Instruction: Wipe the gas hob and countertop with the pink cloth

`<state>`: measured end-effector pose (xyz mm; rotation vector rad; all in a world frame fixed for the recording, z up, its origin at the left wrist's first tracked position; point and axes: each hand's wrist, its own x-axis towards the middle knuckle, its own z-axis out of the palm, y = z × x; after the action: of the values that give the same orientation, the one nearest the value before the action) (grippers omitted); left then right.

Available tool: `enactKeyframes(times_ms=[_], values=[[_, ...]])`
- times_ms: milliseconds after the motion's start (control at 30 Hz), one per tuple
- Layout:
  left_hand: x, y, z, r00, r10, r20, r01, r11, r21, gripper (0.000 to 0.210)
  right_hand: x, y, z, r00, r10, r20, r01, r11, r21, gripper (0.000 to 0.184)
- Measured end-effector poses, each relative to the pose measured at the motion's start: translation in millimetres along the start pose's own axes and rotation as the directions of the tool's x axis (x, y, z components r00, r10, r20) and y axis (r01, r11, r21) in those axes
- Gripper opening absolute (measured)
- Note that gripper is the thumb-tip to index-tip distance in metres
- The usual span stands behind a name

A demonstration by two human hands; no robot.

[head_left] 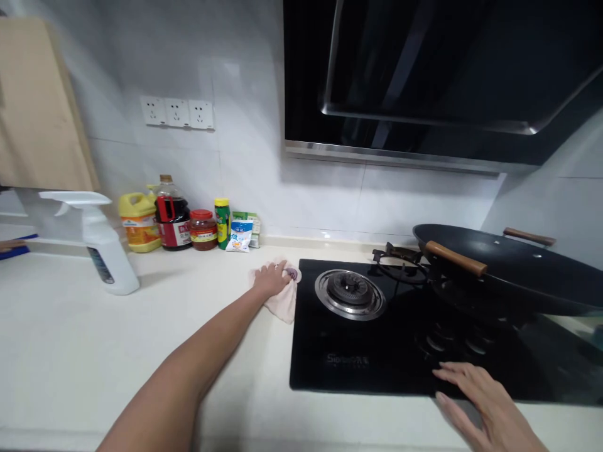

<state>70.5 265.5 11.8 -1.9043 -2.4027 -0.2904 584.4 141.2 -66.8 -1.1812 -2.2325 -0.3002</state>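
Observation:
My left hand presses down on a pale pink cloth on the white counter, its fingers resting over the fabric. The cloth lies along the left edge of the black glass gas stove; a darker print shows by my fingertips. To the right of it, the near burner sits bare in its metal ring. My right hand is at the stove's front edge with thumb and fingers apart, holding nothing, close to the control knobs.
A large wok with wooden handles covers the stove's right side, near a loose pan support. Several condiment containers, including a soy sauce bottle, line the wall. A white spray bottle stands left. The range hood hangs above.

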Motion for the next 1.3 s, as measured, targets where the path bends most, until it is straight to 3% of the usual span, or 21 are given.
enactKeyframes(times_ms=[267,367,467,567,667,833,1000,1200,1300], values=[[59.3,12.1,4.5,0.998,-0.059,-0.015,0.058,0.998,-0.039,0.063,0.0,-2.0,-1.7,1.000,0.024,-0.007,-0.024,1.000,0.012,0.033],[63.4,17.8,1.4,0.999,-0.052,-0.007,0.051,0.997,-0.049,0.069,2.5,-3.9,-3.2,0.998,0.055,0.021,-0.055,0.998,0.024,0.032],[52.9,32.4,-1.1,0.999,0.032,0.021,-0.030,0.997,-0.071,0.067,6.1,-7.9,-5.7,0.993,0.109,0.049,-0.112,0.992,0.054,0.032],[34.6,55.3,-1.1,0.984,0.168,0.053,-0.161,0.981,-0.107,0.066,9.7,-13.6,-9.9,0.987,0.131,0.090,-0.136,0.989,0.063,0.031],[15.9,74.1,-1.9,0.969,0.231,0.083,-0.219,0.967,-0.127,0.068,12.3,-19.4,-14.0,0.987,0.131,0.089,-0.137,0.989,0.064,0.029],[-20.4,79.9,-8.8,0.956,0.262,0.131,-0.247,0.962,-0.119,0.068,15.2,-25.0,-16.6,0.993,0.094,0.071,-0.099,0.993,0.066,0.026],[-73.2,88.6,-21.1,0.920,0.357,0.161,-0.341,0.932,-0.119,0.062,18.1,-32.1,-19.9,0.992,0.109,0.066,-0.113,0.992,0.058,0.025],[-152.1,136.8,-36.2,0.823,0.534,0.196,-0.506,0.844,-0.176,0.059,19.3,-34.7,-22.7,0.992,0.102,0.076,-0.108,0.992,0.069,0.027],[-196.9,163.3,-35.4,0.722,0.658,0.212,-0.613,0.751,-0.244,0.062,17.9,-32.2,-22.1,0.993,0.097,0.074,-0.103,0.991,0.084,0.030]])
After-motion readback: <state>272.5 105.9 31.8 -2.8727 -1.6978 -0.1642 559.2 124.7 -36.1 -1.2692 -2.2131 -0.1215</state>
